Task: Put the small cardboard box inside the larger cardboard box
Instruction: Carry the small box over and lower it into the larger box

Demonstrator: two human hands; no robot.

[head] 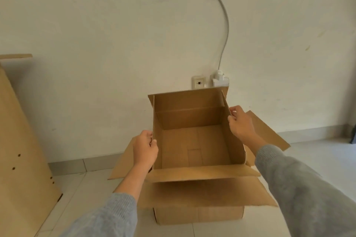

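The small cardboard box (194, 146) is open-topped and empty, and I hold it above the larger cardboard box (198, 215), which stands on the tiled floor with its flaps spread outward. My left hand (144, 148) pinches the small box's left wall near its front. My right hand (241, 124) grips the top edge of its right wall. The small box's front flap hangs forward over the larger box's near flap. Most of the larger box's opening is hidden beneath the small box.
A tall cardboard panel (21, 152) with small holes leans at the left. A white wall with a socket plate (198, 82), a plug (220, 79) and a hanging cable stands just behind the boxes. Pale floor tiles (316, 159) extend to the right.
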